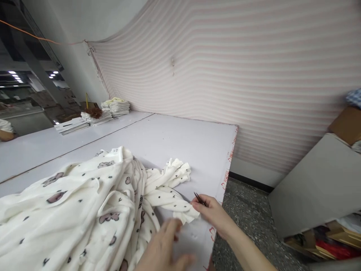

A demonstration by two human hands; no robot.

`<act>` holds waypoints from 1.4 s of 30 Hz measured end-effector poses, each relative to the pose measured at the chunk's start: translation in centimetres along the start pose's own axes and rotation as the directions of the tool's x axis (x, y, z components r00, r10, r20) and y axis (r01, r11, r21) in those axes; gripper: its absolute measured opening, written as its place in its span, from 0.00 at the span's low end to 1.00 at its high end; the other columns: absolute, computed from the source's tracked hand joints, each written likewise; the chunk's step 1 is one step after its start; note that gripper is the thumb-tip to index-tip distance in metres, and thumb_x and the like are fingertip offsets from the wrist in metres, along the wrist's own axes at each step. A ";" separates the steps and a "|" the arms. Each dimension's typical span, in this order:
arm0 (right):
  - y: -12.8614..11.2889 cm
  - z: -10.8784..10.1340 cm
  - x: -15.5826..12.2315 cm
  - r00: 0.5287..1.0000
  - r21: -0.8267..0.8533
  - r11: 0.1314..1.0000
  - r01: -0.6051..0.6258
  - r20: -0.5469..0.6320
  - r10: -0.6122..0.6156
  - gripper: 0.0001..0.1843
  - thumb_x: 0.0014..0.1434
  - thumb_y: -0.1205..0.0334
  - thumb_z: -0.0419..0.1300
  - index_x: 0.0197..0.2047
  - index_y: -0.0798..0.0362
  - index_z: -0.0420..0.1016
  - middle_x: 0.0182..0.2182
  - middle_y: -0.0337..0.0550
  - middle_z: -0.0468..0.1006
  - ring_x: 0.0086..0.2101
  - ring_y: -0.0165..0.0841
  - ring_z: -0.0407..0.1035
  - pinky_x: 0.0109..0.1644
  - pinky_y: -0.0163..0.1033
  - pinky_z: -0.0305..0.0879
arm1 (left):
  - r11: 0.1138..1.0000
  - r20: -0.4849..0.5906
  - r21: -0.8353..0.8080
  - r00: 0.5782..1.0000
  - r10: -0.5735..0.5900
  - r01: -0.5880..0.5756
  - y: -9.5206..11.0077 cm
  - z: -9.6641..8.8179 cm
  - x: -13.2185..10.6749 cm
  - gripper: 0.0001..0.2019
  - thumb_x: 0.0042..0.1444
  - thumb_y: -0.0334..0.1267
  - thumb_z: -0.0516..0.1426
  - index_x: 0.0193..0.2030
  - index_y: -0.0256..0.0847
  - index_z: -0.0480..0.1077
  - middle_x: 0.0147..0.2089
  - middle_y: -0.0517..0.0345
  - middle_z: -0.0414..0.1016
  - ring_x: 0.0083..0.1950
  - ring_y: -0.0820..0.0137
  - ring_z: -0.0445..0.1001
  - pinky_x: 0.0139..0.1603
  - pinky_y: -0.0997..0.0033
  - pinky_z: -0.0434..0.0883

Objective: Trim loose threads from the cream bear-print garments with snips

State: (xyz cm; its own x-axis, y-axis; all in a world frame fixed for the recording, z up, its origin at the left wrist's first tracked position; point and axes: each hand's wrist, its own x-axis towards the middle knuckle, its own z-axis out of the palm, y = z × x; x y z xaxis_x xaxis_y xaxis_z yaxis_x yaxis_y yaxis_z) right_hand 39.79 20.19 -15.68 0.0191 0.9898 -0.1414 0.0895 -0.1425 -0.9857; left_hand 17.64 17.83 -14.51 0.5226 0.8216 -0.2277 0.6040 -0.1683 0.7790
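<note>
A pile of white fleece garments with brown bear prints and small dark marks lies on the left of the table. Two sleeves stick out to the right; the nearer frilled cuff touches the fingertips of my right hand. That hand is closed around dark thread snips, their two points upward. My left hand, blurred, hovers at the pile's right edge below the cuff. Its thumb is apart from the fingers, and nothing shows in it.
The pale table ends at a taped right edge, with speckled floor beyond. Stacks of folded cloth stand at the far left. A striped cloth hangs behind. A grey cabinet is at the right. Someone's arm shows far left.
</note>
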 end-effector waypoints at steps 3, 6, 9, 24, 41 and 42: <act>-0.4 1.4 -1.0 0.999 0.099 0.995 -0.026 -0.020 0.028 0.13 0.59 0.53 0.58 0.34 0.55 0.73 0.26 0.36 0.71 0.28 0.29 0.65 0.32 0.32 0.61 | 0.964 -0.221 0.173 0.946 0.236 -0.200 1.4 1.1 3.0 0.15 0.49 0.32 0.60 0.44 0.42 0.65 0.45 0.50 0.70 0.47 0.57 0.70 0.48 0.57 0.68; -0.9 2.2 -2.1 0.999 0.169 0.986 -0.011 -0.046 0.019 0.15 0.60 0.51 0.56 0.38 0.54 0.74 0.30 0.39 0.74 0.35 0.32 0.68 0.38 0.34 0.63 | 0.926 -0.378 0.223 0.848 0.371 -0.306 1.4 1.8 4.5 0.07 0.55 0.29 0.51 0.40 0.42 0.63 0.43 0.50 0.67 0.45 0.60 0.69 0.46 0.59 0.68; -1.3 2.4 -3.2 0.998 0.200 0.977 0.067 -0.023 -0.064 0.13 0.57 0.58 0.60 0.46 0.51 0.73 0.38 0.41 0.75 0.44 0.36 0.69 0.46 0.36 0.64 | 0.921 -0.467 0.182 0.793 0.390 -0.346 0.8 1.9 4.3 0.08 0.56 0.27 0.48 0.37 0.43 0.64 0.42 0.53 0.67 0.40 0.64 0.69 0.41 0.65 0.68; -2.9 1.5 -5.7 0.952 -0.454 0.839 0.300 0.086 -0.294 0.11 0.60 0.63 0.60 0.46 0.47 0.76 0.37 0.40 0.75 0.37 0.33 0.72 0.39 0.33 0.63 | 0.892 -0.597 -0.044 0.728 0.337 -0.449 1.1 1.3 2.5 0.05 0.61 0.33 0.49 0.38 0.45 0.65 0.38 0.57 0.69 0.39 0.68 0.70 0.36 0.75 0.68; -1.4 3.0 -3.9 0.946 -0.460 0.860 0.220 -0.115 -0.303 0.03 0.59 0.64 0.58 0.36 0.50 0.73 0.32 0.39 0.76 0.33 0.34 0.70 0.35 0.35 0.62 | 0.929 -0.470 -0.225 0.868 0.162 -0.295 0.9 0.1 2.8 0.09 0.59 0.43 0.54 0.34 0.41 0.70 0.30 0.57 0.69 0.33 0.67 0.67 0.32 0.72 0.64; -1.3 3.2 -3.5 0.941 -0.449 0.870 0.206 -0.152 -0.301 0.04 0.60 0.64 0.56 0.34 0.50 0.72 0.31 0.39 0.75 0.32 0.35 0.70 0.35 0.35 0.62 | 0.904 -0.382 -0.369 0.922 0.066 -0.217 0.8 0.0 3.1 0.11 0.57 0.46 0.56 0.33 0.40 0.71 0.27 0.60 0.67 0.29 0.70 0.64 0.28 0.74 0.61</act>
State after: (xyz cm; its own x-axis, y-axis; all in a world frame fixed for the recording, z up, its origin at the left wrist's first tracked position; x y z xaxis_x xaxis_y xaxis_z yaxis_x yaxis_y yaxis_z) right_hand 36.41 16.92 -14.20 0.1425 0.9737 0.1780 0.5287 0.0771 -0.8453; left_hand 19.74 20.25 -14.61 0.2914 0.9544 0.0645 0.2107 -0.1298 0.9689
